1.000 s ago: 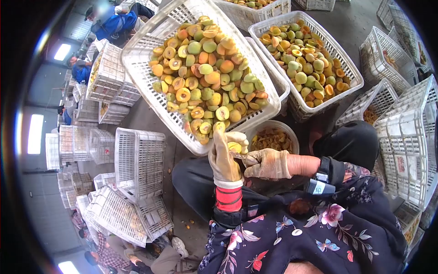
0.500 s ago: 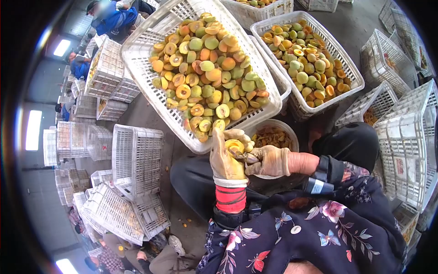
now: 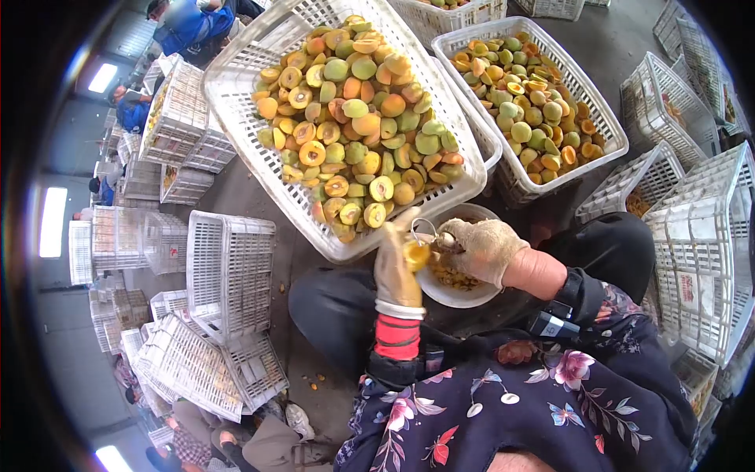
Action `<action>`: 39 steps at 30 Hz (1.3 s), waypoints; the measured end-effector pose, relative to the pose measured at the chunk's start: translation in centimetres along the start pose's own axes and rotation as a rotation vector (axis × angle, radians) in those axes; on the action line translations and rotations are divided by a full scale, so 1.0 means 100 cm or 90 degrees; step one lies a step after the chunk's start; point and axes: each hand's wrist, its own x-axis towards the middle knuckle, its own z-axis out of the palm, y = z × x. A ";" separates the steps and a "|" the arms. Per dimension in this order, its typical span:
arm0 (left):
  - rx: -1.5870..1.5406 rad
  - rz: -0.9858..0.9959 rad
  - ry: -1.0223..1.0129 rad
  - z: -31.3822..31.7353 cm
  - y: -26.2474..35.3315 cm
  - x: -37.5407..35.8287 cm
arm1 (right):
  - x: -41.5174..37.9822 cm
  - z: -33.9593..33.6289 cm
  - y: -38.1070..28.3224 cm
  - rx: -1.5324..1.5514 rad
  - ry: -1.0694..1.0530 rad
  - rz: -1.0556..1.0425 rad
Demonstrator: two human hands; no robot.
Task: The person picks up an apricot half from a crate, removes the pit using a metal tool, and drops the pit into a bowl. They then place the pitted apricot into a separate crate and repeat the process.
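Note:
In a stained glove, my left hand is closed around a yellow fruit half, apricot or small peach, blurred by motion. My gloved right hand grips a pitting tool whose thin metal loop stands just above the fruit half. Below the right hand is a white bucket with brownish-yellow pits or scraps inside. Just beyond my left hand, a tilted white crate holds many halved fruits, some with brown pits showing.
A second white crate of fruit halves stands to the right. Stacked crates line the far right, with more crates on the left. Other people in blue sit at upper left. My dark-trousered knees flank the bucket.
My right hand has turned and moved slightly up and away from my left palm, so the tool's loop now shows. My left hand has turned sideways with the fruit half.

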 end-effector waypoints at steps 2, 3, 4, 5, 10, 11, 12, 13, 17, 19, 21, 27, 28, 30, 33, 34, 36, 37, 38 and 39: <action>-0.203 -0.081 -0.090 0.014 0.000 -0.006 | 0.006 0.009 -0.003 0.063 0.064 0.024; -0.443 -0.215 -0.082 0.023 -0.001 -0.007 | 0.007 0.008 -0.001 0.042 0.108 -0.012; -0.383 -0.170 -0.095 0.025 -0.003 -0.011 | 0.008 0.004 0.003 0.038 0.108 -0.012; -0.396 -0.184 -0.109 0.027 -0.007 -0.010 | 0.012 -0.003 0.009 0.026 0.099 0.016; -0.559 -0.391 -0.151 0.002 -0.001 -0.006 | 0.026 -0.047 0.059 -0.055 0.451 0.205; -0.571 -0.402 -0.096 -0.001 -0.008 -0.007 | 0.028 -0.063 0.065 0.007 0.522 0.209; -0.582 -0.411 -0.042 -0.004 -0.017 -0.006 | 0.029 -0.070 0.065 0.044 0.549 0.258; -0.630 -0.435 -0.008 -0.007 -0.026 -0.007 | 0.039 -0.066 0.059 0.040 0.508 0.209; -0.589 -0.460 0.105 -0.015 -0.043 -0.012 | 0.088 -0.027 0.002 -0.065 0.215 0.042; -0.591 -0.462 0.130 -0.017 -0.045 -0.010 | 0.123 -0.007 -0.024 -0.071 0.061 0.034; -0.585 -0.459 0.149 -0.020 -0.048 -0.009 | 0.161 0.022 -0.032 -0.107 0.027 -0.020; -0.645 -0.477 0.170 -0.025 -0.064 -0.010 | 0.187 0.024 -0.047 -0.146 -0.063 -0.025; -0.648 -0.476 0.170 -0.027 -0.061 -0.008 | 0.178 0.014 -0.052 -0.149 -0.063 -0.025; -0.699 -0.475 0.169 -0.031 -0.049 -0.009 | 0.153 -0.004 -0.056 -0.073 -0.080 0.022; -0.383 -0.221 0.113 -0.026 -0.040 -0.007 | 0.113 -0.011 -0.062 -0.019 -0.148 -0.018; -0.093 0.023 0.061 -0.023 -0.045 -0.009 | 0.096 -0.011 -0.063 0.014 -0.174 -0.091; -0.196 -0.068 0.003 -0.019 -0.066 -0.011 | 0.065 -0.014 -0.063 0.057 -0.125 -0.018; -0.377 -0.160 -0.002 -0.022 -0.059 -0.009 | 0.053 -0.015 -0.058 0.091 -0.056 -0.017; -0.557 -0.253 -0.006 -0.023 -0.051 -0.008 | 0.042 -0.017 -0.054 0.126 0.012 -0.017; -0.531 -0.253 0.021 -0.029 -0.013 -0.002 | 0.028 -0.023 -0.053 0.093 0.008 -0.016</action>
